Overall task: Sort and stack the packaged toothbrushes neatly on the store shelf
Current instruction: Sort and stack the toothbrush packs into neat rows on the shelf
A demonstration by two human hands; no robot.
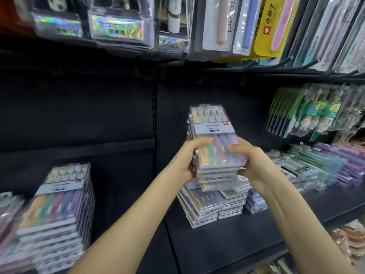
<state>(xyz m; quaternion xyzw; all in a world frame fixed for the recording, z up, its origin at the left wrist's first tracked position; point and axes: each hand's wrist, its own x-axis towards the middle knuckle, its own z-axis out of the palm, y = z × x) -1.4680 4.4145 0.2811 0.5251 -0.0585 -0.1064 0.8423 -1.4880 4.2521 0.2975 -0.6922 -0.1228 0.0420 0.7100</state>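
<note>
Both arms are stretched out in front of me, bare forearms angling in toward the middle. My left hand [190, 155] is curled round the left edge of a bundle [215, 139] of toothbrush packs, thumb lying across the top pack. My right hand [248, 165] grips the right edge the same way, fingers wrapped underneath. So the bundle is squeezed between both hands, tilted up with the brush heads pointing away from me, just over the low stacks [201, 204] in the middle of the shelf [227, 244]. Can't tell if its bottom end actually touches them.

Labels: the top pack has a white band with a little red square in the corner, print way too blurry to read. Brushes inside look yellow, green, pink, blue and purple. Hanging overhead there's a yellow pack [270, 30] with Chinese characters and a red heart badge, a white one beside it with sideways lettering that looks like "protect", and some holographic packs [116, 26] further left.

The shelf is black with a black back panel. A taller pile [59, 204] of the same packs sits well off to my left, rows of flat packs [316, 169] lie to my right, and green frog packs [316, 111] hang above those
</note>
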